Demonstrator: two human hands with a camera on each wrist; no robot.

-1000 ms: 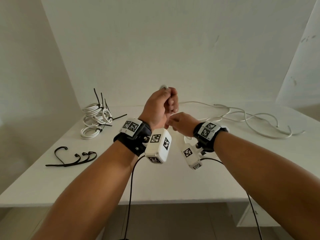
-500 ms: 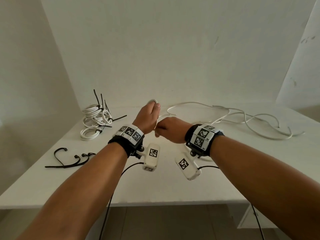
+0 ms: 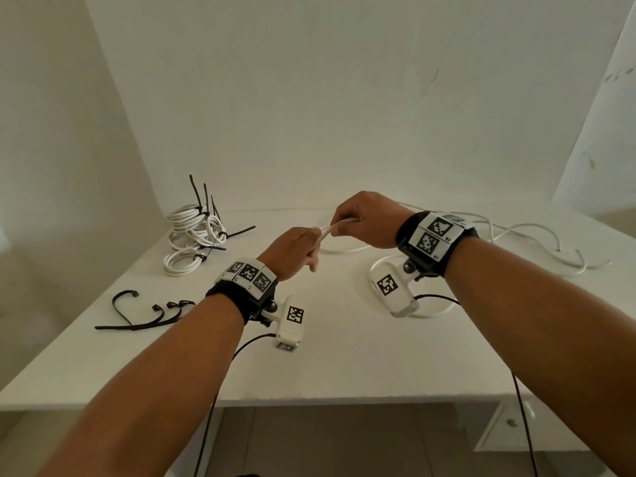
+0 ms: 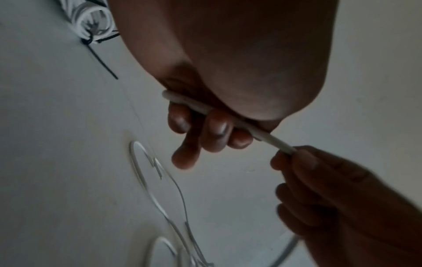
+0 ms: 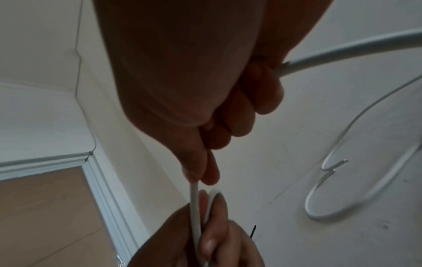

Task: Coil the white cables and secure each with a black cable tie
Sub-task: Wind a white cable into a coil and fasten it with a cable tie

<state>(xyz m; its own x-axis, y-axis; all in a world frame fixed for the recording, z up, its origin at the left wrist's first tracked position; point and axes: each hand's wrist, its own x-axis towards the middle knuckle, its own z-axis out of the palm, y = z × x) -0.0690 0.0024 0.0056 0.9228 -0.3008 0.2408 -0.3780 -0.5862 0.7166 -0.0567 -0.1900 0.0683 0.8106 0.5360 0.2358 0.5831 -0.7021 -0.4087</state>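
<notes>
Head view shows the white desk [image 3: 344, 366] carrying everything: a long white cable [image 3: 537, 235] sprawls in loose waves across its right half, a pile of finished coils [image 3: 192, 235] bound with black ties sits at the far left, and a few spare cable ties [image 3: 144, 315] lie near the left edge. Above the middle of the desk both hands hold one end of the loose cable. The left hand [image 3: 292, 253] has its fingers curled round a short folded bend of it, and the right hand [image 3: 368, 218] pinches the strand just beside it between thumb and forefinger, the rest trailing out behind the palm. Judging by its free curves, the cable is light and pliant but springy, likely to unwind if released, and its smooth jacket probably slides easily through the fingers. The best hold seems to be where the loops cross, leaving the other hand free to feed slack.
</notes>
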